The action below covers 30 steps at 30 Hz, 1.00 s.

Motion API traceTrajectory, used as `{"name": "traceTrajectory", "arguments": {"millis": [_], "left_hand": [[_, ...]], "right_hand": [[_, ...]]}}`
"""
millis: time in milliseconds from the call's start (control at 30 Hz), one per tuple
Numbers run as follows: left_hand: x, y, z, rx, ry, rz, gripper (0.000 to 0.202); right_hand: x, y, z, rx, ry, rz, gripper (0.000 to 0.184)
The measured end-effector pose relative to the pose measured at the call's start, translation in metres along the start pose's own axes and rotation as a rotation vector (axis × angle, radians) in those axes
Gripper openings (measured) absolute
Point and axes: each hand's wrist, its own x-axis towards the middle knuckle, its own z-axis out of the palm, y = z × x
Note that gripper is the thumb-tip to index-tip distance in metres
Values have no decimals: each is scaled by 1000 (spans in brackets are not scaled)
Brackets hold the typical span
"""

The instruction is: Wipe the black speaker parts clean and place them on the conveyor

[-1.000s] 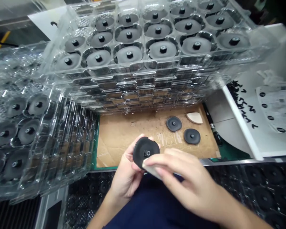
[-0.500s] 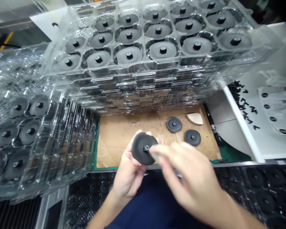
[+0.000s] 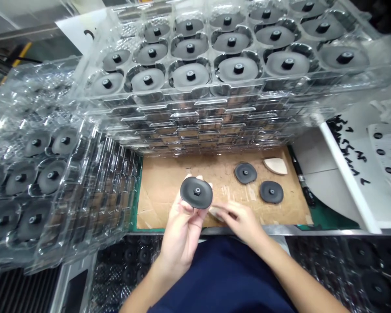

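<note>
at the far left, a tilted stack of clear plastic blister trays point(image 3: 6, 117) leans against the bench, with dark grey discs point(image 3: 50, 176) sitting in its pockets. a second, larger stack of clear trays point(image 3: 215, 102) runs across the back, its top layer full of the same discs, each with a small black hub. below the left stack, rows of black parts point(image 3: 127, 256) lie in the dark, just in front of the person's dark blue top point(image 3: 224, 278).

the left hand point(image 3: 182, 228) holds a black disc point(image 3: 196, 192) upright above a cardboard sheet point(image 3: 169, 204), its hub facing the camera and its fingertips point(image 3: 199, 177) showing over the top edge. the right hand point(image 3: 239, 221) is low and just beside the left, not clamped on the disc, pinching a pale wedge point(image 3: 217, 213) that is a little blurred, just below the disc's edge.

on the cardboard, to the right, lie two more black discs point(image 3: 245, 173) and a second pale wedge point(image 3: 275, 166). further right, a third black disc point(image 3: 271, 192) sits near the bench edge, then a white board point(image 3: 345, 174) with black scrawl and a printed sheet point(image 3: 389, 152).
</note>
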Motion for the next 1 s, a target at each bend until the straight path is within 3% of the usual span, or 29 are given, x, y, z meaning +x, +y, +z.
{"name": "traceTrajectory", "arguments": {"millis": [100, 167, 233, 300, 400, 533, 667, 733, 833, 900, 1000], "left_hand": [[-2, -4, 0, 8, -24, 8, 51], [-5, -5, 1, 11, -58, -5, 51], [-6, -5, 2, 29, -77, -63, 50], [-6, -3, 2, 63, -65, -100, 48], [-6, -2, 2, 77, -70, -123, 51], [-7, 0, 2, 21, -102, -239, 49], [-8, 1, 3, 13, -75, -298, 45], [-9, 1, 6, 5, -77, -331, 46], [-11, 1, 11, -9, -79, -383, 52], [-13, 1, 10, -10, -66, -395, 57], [-16, 3, 4, -28, -19, -390, 60]], "right_hand": [[11, -35, -25, 21, 142, 23, 22], [18, -64, -38, 52, 245, -74, 24], [21, -87, -42, 50, 204, -241, 24], [21, -100, -41, 53, 32, -312, 23], [22, -102, -38, 25, -174, -301, 20], [21, -97, -42, -73, 7, -414, 22], [15, -96, -54, 31, -199, -332, 19], [15, -98, -56, -30, -187, -322, 18], [19, -100, -54, -108, -61, -452, 21], [18, -94, -55, -63, -118, -487, 23], [10, -72, -67, 21, -274, -373, 20]]}}
